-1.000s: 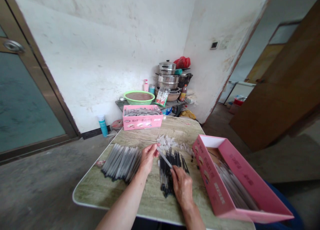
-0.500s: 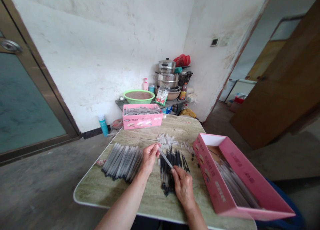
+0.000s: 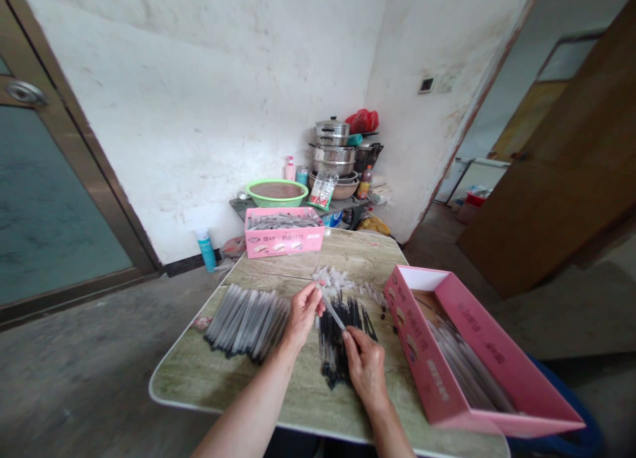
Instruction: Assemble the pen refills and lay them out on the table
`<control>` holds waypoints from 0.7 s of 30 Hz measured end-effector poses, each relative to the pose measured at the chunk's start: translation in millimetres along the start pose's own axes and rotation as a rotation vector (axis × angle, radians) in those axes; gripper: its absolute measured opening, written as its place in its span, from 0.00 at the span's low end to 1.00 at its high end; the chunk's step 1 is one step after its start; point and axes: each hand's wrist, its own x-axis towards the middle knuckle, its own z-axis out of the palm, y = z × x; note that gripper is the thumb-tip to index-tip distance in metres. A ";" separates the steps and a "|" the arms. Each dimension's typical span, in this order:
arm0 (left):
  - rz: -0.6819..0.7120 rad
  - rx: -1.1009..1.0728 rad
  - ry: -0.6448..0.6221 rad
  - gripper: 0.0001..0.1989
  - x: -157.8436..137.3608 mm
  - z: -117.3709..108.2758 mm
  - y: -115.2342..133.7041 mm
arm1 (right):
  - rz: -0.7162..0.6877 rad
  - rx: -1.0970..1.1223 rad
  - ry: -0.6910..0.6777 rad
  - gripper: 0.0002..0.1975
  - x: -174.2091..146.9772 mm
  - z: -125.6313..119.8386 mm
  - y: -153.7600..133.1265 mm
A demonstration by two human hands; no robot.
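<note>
Both hands pinch one slim translucent pen barrel (image 3: 334, 313) over the table. My left hand (image 3: 303, 312) is closed at its upper end, and my right hand (image 3: 365, 362) grips the lower end. Beneath the barrel lies a bundle of black-topped pen pieces (image 3: 330, 362), partly hidden by my right hand. To the left of my left hand spreads a row of translucent pen barrels (image 3: 243, 322) with dark ends. Small whitish pieces (image 3: 334, 279) are heaped just beyond my fingers.
A pink box (image 3: 422, 352) holding translucent barrels stands at the right of the wood-patterned table (image 3: 199, 385). Another pink box (image 3: 285, 241), full of thin pieces, sits at the far edge. Behind are a green basin (image 3: 275, 199) and stacked pots (image 3: 332, 156).
My left hand has shifted slightly right and up along with the barrel. The grip of both hands on it looks the same.
</note>
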 end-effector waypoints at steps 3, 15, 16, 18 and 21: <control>0.035 0.017 0.001 0.22 0.6 -2.4 8.6 | -0.049 -0.033 -0.025 0.15 3.5 -1.5 -2.6; -0.008 1.260 -0.258 0.06 10.6 -49.0 25.9 | -0.059 0.047 -0.060 0.11 -74.4 -52.7 -54.6; -0.023 1.291 -0.283 0.06 8.7 -50.2 24.0 | -0.045 0.059 -0.083 0.11 -84.3 -53.9 -59.1; -0.044 1.346 -0.324 0.08 6.6 -51.5 20.6 | -0.005 0.064 -0.111 0.11 -101.3 -55.5 -66.8; -0.063 1.427 -0.367 0.13 9.2 -51.9 16.8 | 0.067 0.026 -0.140 0.11 -119.5 -56.4 -75.6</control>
